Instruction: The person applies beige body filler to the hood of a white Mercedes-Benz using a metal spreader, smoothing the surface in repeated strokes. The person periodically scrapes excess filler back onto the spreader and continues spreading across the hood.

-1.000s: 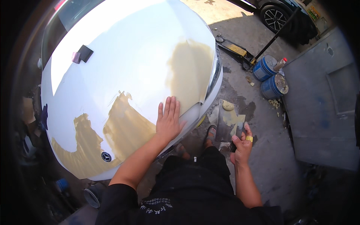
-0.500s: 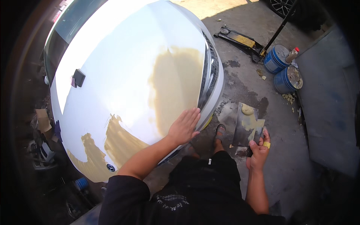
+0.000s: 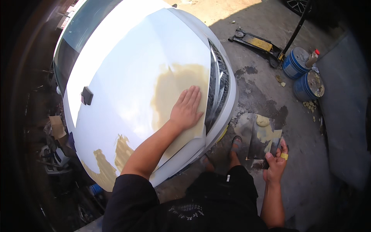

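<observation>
My left hand (image 3: 186,109) lies flat, fingers stretched out, on a tan patch of body filler (image 3: 164,87) on the white car hood (image 3: 127,83), close to the headlight (image 3: 218,83). Out to the right, my right hand (image 3: 276,164) grips a dark putty board (image 3: 256,145) by its near edge. A lump of pale yellow filler (image 3: 262,121) sits at the board's far end, with smears below it. Against the board, by my fingers, lies a smaller filler-smeared flat piece that looks like a spreader (image 3: 274,139). A yellow band circles one finger.
A dark block (image 3: 87,96) rests on the hood. More tan filler (image 3: 105,164) covers the hood's near-left edge. On the floor at right stand a floor jack (image 3: 257,43) and two blue buckets (image 3: 295,63), one with a red-capped bottle (image 3: 312,58). A grey panel (image 3: 346,104) lies farther right.
My left hand has moved farther up the hood, from the patch's near end onto its middle. The view has shifted slightly; my right hand still holds the board.
</observation>
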Tool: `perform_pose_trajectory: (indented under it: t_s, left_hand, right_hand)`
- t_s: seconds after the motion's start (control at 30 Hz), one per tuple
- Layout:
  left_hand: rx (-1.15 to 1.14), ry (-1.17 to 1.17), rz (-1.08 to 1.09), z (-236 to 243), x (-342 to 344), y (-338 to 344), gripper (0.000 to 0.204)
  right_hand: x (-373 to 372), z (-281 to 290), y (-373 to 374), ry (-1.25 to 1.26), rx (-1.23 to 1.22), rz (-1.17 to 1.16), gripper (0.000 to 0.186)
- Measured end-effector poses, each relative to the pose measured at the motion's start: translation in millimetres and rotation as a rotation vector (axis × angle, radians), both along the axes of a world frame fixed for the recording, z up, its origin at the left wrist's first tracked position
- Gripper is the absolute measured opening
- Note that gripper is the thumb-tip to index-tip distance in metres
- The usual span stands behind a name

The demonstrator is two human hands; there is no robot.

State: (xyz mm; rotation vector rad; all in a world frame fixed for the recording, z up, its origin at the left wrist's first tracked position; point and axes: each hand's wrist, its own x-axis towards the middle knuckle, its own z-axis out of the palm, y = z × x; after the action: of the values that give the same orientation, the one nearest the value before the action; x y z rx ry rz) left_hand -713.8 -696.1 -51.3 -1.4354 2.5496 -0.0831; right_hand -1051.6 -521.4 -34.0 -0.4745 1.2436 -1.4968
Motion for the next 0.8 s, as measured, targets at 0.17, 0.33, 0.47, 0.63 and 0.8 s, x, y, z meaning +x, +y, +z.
perform_pose_trajectory:
  t_s: [0.17,0.33,0.47,0.63,0.8]
  left_hand:
    - [-0.109,0.031,0.283,20,55,-29,0.084]
    - [-0.213,0.049,0.86,29,70,-186,0.089]
    - [-0.186,-0.046,0.254,-10,-9,-176,0.082]
    - [0.183,-0.161,-0.27,-17,-34,-9,0.083]
    - [0.029,-0.133,-0.053,9,0,-67,0.085]
  right_hand:
    - [-18,-3,-14,-0.005,0.01,-0.003,0.073]
    - [-28,-8,-18,0.024,-0.001,0.005,0.074]
    - [-33,-10,-23,0.026,0.051,0.026,0.076]
    - [-41,-6,-38,0.002,0.061,0.032,0.077]
    - [-54,-14,-37,0.103,0.084,0.026,0.076]
